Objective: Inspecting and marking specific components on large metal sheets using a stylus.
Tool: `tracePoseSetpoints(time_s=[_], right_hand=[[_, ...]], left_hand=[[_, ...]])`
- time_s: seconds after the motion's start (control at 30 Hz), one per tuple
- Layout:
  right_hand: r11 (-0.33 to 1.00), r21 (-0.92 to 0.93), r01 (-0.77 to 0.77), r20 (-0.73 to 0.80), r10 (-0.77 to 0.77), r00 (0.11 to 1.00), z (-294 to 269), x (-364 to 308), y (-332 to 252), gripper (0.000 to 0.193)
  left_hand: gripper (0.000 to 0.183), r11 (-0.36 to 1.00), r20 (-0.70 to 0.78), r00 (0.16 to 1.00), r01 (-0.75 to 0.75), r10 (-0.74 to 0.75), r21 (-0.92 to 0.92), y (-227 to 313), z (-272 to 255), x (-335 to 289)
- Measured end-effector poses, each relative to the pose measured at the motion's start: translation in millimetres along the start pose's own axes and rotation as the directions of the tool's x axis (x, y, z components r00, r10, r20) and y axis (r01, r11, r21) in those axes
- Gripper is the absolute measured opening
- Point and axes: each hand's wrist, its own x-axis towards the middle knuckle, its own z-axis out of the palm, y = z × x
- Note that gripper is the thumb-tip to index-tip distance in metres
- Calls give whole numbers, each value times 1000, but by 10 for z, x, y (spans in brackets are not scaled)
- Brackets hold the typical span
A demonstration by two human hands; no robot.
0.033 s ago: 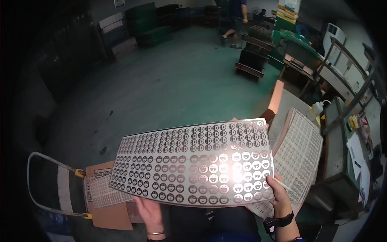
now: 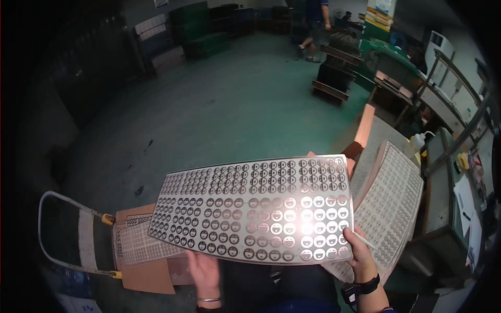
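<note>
A large, shiny silvery panel (image 2: 245, 208), printed with rows of round smiling-face shapes, is tilted in front of me. Bright glare covers its right part. My right hand (image 2: 361, 253) grips its right edge, thumb on the top face and the other fingers mostly hidden behind. A thin white stick (image 2: 366, 239) runs out from the same hand. At the panel's lower left edge is my left hand (image 2: 205, 271), slightly blurred; its fingers are hidden at or under the edge. More panels (image 2: 391, 198) with a similar pattern lie stacked to the right.
At lower left, a trolley with a bent metal handle (image 2: 42, 219) carries brown cardboard (image 2: 146, 276) and patterned sheets (image 2: 146, 242). A copper-coloured block (image 2: 364, 128) stands beyond the panel. On the right are a bench and a squeeze bottle (image 2: 417, 141). Someone (image 2: 317, 26) walks far off.
The surroundings have shifted slightly rightward in view. My left hand sits a little further right in the picture; my right hand keeps its grip on the panel.
</note>
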Motion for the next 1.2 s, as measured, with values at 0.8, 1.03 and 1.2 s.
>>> tracePoseSetpoints(time_s=[0.8,1.03,1.2], right_hand=[[936,-351,-36,-93,3,996,-61,-78,338,40],[908,-419,-20,-117,-32,993,-465,-252,263,39],[822,-570,-20,-430,-277,859,-1143,-604,50,35]], left_hand=[[37,880,-629,686,-37,367,473,754,-1744,595],[36,871,-342,936,103,78,481,-219,-662,504],[26,752,3,946,256,-324,607,-1044,108,276]])
